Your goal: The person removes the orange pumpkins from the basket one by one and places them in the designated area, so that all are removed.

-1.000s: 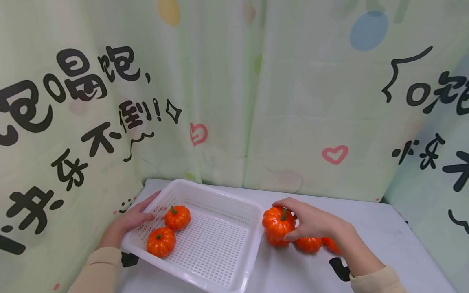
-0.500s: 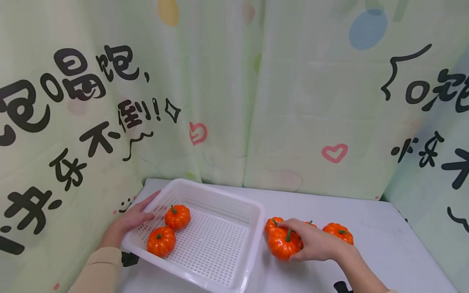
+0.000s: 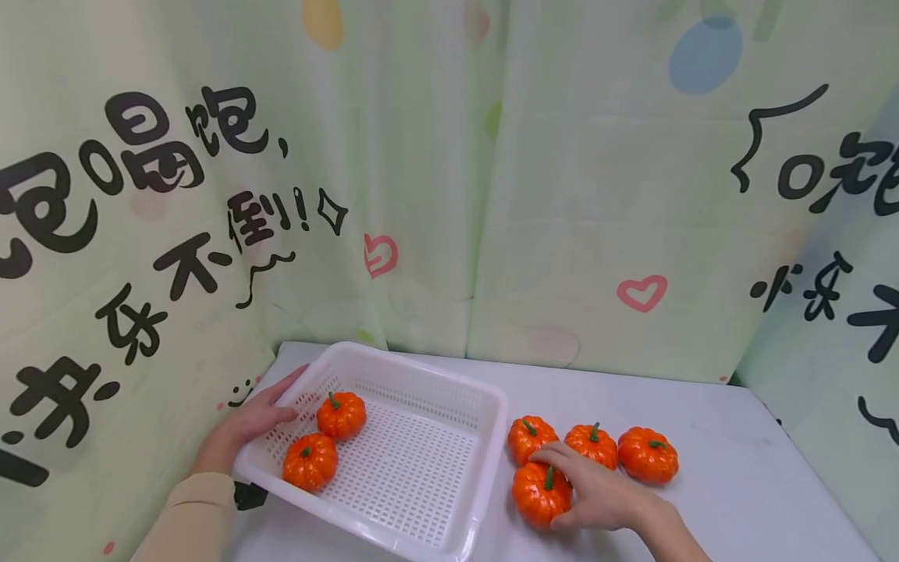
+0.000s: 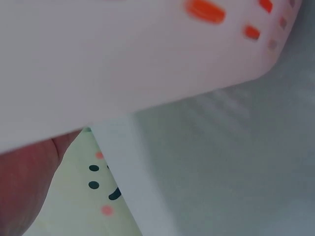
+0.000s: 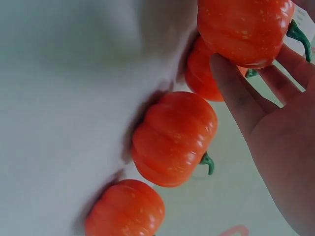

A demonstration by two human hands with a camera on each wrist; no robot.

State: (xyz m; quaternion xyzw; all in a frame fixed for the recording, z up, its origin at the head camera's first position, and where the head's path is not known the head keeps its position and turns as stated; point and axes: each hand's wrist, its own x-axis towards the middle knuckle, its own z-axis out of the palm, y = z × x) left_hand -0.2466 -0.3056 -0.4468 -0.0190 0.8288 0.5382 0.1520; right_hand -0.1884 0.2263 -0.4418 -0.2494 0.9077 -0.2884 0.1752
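My right hand point(image 3: 600, 492) holds a small orange pumpkin point(image 3: 539, 498) with a green stem, just right of the white basket point(image 3: 485, 484). In the right wrist view its fingers and thumb lie round the held pumpkin point(image 5: 246, 34); whether it touches the table cannot be told. My left hand point(image 3: 256, 425) grips the basket's left rim, the thumb over the edge. The left wrist view shows part of that hand point(image 4: 29, 182) beside the basket wall point(image 4: 123, 73). Inside the basket, at its left side, sit two pumpkins, a rear one point(image 3: 341, 415) and a front one point(image 3: 310, 462).
Behind my right hand a row of three pumpkins stands on the white table point(image 3: 730, 468): a left one point(image 3: 530, 439), a middle one point(image 3: 593, 445) and a right one point(image 3: 648, 455). A printed curtain point(image 3: 562, 195) encloses the table's back and sides.
My right hand has brought its pumpkin down and toward me, from over the left pumpkin of the row to in front of it. The left hand and basket stay put.
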